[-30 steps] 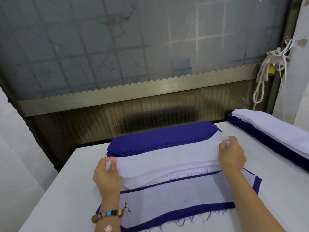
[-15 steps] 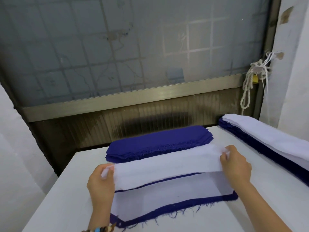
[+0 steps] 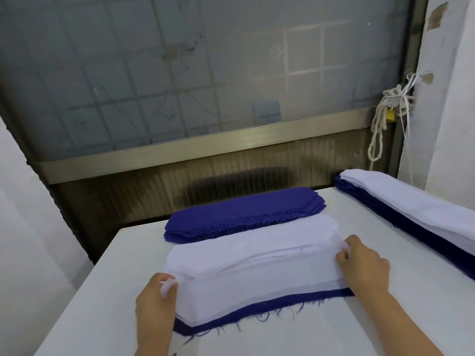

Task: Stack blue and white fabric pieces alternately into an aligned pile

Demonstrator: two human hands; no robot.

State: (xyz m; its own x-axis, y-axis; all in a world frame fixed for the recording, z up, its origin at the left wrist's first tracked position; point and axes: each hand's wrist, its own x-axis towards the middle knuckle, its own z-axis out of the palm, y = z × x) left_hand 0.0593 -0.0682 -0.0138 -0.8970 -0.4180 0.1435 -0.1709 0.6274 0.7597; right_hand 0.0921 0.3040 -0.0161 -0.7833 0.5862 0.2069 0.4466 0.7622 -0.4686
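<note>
A thin white fabric piece [image 3: 257, 286] is stretched between my hands over a blue fabric piece [image 3: 270, 308] whose frayed edge shows along the near side. My left hand [image 3: 154, 299] pinches the white piece's left end; my right hand [image 3: 362, 265] pinches its right end. Just behind lies a pile of white pieces [image 3: 246, 242], and beyond that a pile of blue pieces [image 3: 244, 211]. A long blue and white stacked pile [image 3: 416, 217] runs along the right side of the table.
The white table [image 3: 108, 291] ends at its far edge near a dark ribbed panel and a frosted window. A white rope [image 3: 383, 124] hangs at the right by a white wall. A white surface stands to the left.
Both hands have drawn the white piece toward me and lowered it over the blue piece, uncovering the white pile behind. The view has tilted slightly.
</note>
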